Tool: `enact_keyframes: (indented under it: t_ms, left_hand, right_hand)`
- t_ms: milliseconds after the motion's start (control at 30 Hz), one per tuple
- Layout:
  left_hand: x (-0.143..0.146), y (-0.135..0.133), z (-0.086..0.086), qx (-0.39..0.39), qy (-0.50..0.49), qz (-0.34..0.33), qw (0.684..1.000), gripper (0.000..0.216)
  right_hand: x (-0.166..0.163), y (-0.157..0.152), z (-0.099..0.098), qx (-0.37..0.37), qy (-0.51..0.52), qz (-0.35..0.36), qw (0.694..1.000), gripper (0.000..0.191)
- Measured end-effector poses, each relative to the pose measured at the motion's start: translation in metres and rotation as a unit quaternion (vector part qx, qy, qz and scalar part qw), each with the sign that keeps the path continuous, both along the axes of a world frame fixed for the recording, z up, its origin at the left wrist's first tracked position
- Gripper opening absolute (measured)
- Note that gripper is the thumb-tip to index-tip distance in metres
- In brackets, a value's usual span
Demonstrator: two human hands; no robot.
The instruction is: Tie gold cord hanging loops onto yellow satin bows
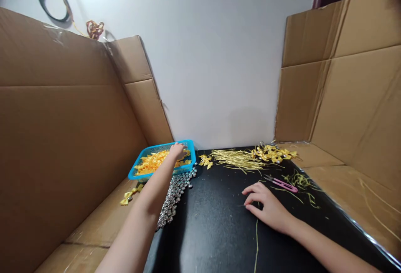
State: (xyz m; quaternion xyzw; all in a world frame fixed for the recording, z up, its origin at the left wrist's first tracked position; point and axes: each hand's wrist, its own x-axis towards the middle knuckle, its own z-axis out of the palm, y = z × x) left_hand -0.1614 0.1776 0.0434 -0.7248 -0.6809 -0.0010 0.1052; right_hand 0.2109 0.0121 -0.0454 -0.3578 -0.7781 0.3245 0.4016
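Observation:
My left hand [178, 150] reaches into a blue plastic basket [134, 176] at the back left, over a heap of yellow ribbon bows [153, 162]. Its fingertips are hidden, so I cannot tell whether they grip a bow. My right hand [266, 208] rests low over the black tabletop [213, 218], its curved fingers apart. A thin yellow-green cord [257, 246] runs from under this hand toward the front edge. Just beyond it lie pink-handled thread snips [283, 184] with their blades pointing left.
Silver beads or bells [172, 200] spread below the basket. Cut gold cords [239, 159] lie at the back, beside finished-looking bows [274, 154]. Tangled cord scraps [299, 180] lie right of the snips. A few bows [130, 195] sit on the left cardboard. Cardboard walls [62, 131] flank the table.

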Motion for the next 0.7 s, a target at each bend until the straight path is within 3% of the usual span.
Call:
enact_keyframes:
  t_ms: [233, 433, 567, 700]
  left_hand:
    - [0.005, 0.009, -0.003, -0.012, -0.01, 0.052, 0.999, 0.033]
    - [0.005, -0.004, 0.028, 0.031, -0.097, 0.062, 0.993, 0.032]
    - [0.033, -0.027, 0.06, 0.095, -0.194, -0.024, 0.976, 0.029]
    - [0.086, -0.086, 0.079, 0.123, -0.271, -0.183, 0.937, 0.019]
  right_hand:
    - [-0.001, -0.002, 0.002, 0.062, -0.079, 0.02, 0.995, 0.012]
    - [0.0, -0.007, 0.009, 0.071, -0.07, 0.025, 0.995, 0.008]
    - [-0.003, 0.001, 0.038, 0.084, 0.003, -0.018, 0.996, 0.018]
    - [-0.018, 0.016, 0.096, 0.08, 0.043, -0.06, 0.994, 0.023]
